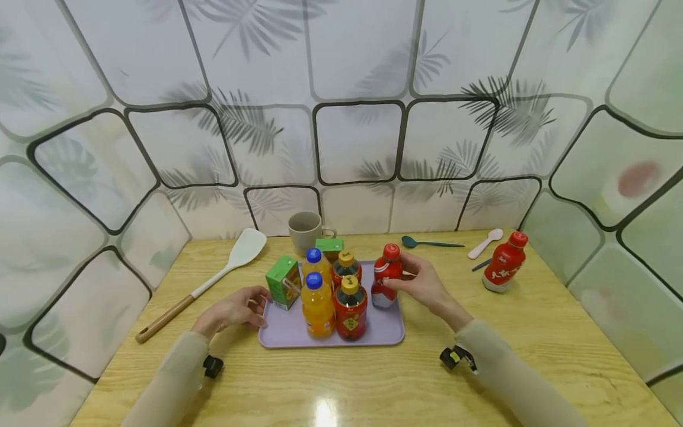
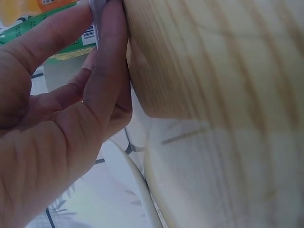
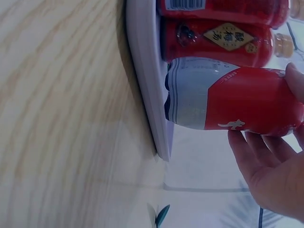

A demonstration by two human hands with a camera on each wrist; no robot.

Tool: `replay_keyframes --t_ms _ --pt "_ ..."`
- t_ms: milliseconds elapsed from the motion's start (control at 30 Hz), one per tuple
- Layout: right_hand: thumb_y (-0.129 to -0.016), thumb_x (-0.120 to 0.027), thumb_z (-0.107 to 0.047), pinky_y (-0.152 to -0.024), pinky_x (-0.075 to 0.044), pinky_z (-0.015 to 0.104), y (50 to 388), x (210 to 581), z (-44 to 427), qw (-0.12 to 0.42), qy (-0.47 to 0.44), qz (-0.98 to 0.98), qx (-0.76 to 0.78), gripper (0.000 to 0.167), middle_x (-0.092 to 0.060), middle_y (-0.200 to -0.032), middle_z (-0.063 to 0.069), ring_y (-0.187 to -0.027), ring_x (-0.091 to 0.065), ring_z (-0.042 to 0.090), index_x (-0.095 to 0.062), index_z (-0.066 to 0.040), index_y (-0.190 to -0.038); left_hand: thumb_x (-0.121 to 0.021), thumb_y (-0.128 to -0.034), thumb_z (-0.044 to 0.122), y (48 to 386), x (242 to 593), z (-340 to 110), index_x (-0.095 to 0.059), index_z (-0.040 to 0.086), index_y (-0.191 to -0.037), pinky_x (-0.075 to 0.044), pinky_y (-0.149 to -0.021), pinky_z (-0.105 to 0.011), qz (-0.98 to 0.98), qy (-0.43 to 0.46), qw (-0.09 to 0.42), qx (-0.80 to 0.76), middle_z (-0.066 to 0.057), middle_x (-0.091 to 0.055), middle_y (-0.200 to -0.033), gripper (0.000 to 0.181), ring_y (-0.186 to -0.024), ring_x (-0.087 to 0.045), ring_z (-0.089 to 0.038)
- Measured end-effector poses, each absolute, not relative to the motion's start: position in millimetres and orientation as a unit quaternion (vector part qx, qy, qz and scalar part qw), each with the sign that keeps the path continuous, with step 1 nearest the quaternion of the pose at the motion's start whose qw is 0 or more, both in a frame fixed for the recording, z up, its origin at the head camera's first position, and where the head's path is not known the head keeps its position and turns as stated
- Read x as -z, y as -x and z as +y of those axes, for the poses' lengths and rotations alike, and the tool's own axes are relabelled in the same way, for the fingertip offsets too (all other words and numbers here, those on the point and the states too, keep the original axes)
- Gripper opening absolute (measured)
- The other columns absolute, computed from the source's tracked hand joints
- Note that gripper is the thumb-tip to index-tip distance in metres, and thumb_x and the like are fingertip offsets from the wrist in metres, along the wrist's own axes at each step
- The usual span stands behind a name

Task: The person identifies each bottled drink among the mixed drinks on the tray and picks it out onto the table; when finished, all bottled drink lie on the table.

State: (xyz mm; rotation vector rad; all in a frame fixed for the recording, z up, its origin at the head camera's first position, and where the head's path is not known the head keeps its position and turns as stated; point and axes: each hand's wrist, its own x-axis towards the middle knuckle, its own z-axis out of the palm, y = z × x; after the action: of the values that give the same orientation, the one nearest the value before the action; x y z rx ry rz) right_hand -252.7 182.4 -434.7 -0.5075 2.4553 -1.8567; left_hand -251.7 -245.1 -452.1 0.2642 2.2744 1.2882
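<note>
My right hand [image 1: 427, 286] grips a red bottle with a white base [image 1: 386, 277] at the right end of the lilac tray [image 1: 381, 332]. In the right wrist view the bottle [image 3: 247, 99] stands upright beside a dark red drink bottle [image 3: 213, 42]; whether its base touches the tray is hard to tell. At the tray's left edge, my left hand [image 1: 237, 309] pinches the rim between thumb and fingers, as the left wrist view shows. Also on the tray are two orange juice bottles [image 1: 318, 308], two dark drink bottles with yellow caps [image 1: 351, 314] and a green drink carton [image 1: 284, 281].
Behind the tray stands a grey mug [image 1: 304, 230], near another green carton [image 1: 329, 244]. A spatula with a wooden handle [image 1: 219, 276] lies left. To the right are a dark teal spoon [image 1: 434, 244], a pink spoon [image 1: 484, 244] and another red bottle [image 1: 506, 262].
</note>
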Motion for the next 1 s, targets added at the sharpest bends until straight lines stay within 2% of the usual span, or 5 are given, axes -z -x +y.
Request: replay_keyframes --t_ms 300,667,833,1000 --pt "-0.084 -0.077 -0.013 -0.090 -0.053 0.023 251 431 203 -0.027 0.145 0.790 0.596 0.064 -0.060 -0.131 0.020 -0.108 -0.060 0.003 -0.050 -0.006 -0.141 -0.076 -0.0741 -0.007 251 450 -243 -0.050 -0.005 -0.123 -0.052 -0.066 -0.026 0.838 -0.095 0.251 -0.475 -0.013 -0.049 -0.104 0.055 -0.092 -0.049 -0.021" --pt "-0.085 -0.076 -0.016 -0.086 -0.052 0.017 239 425 231 -0.041 0.115 0.801 0.586 0.064 -0.059 -0.131 0.020 -0.103 -0.059 -0.001 -0.048 -0.004 -0.142 -0.076 -0.0745 -0.007 249 451 -244 -0.049 -0.005 -0.123 -0.053 -0.065 -0.026 0.837 -0.095 0.249 -0.479 -0.013 -0.049 -0.105 0.056 -0.093 -0.050 -0.021" --pt "-0.085 -0.077 -0.020 -0.086 -0.051 0.016 233 423 245 -0.055 0.099 0.815 0.568 0.063 -0.064 -0.124 0.002 -0.104 -0.059 -0.002 -0.050 -0.005 -0.140 -0.076 -0.0741 -0.008 250 452 -244 -0.048 -0.004 -0.125 -0.053 -0.066 -0.026 0.838 -0.089 0.248 -0.478 -0.013 -0.050 -0.106 0.058 -0.094 -0.050 -0.021" --pt "-0.085 -0.077 -0.022 -0.085 -0.052 0.016 228 421 258 -0.059 0.085 0.817 0.567 0.065 -0.062 -0.116 -0.015 -0.102 -0.059 -0.002 -0.049 -0.004 -0.141 -0.076 -0.0745 -0.007 251 453 -245 -0.047 -0.002 -0.126 -0.053 -0.067 -0.027 0.840 -0.083 0.247 -0.477 -0.012 -0.049 -0.106 0.059 -0.094 -0.049 -0.021"
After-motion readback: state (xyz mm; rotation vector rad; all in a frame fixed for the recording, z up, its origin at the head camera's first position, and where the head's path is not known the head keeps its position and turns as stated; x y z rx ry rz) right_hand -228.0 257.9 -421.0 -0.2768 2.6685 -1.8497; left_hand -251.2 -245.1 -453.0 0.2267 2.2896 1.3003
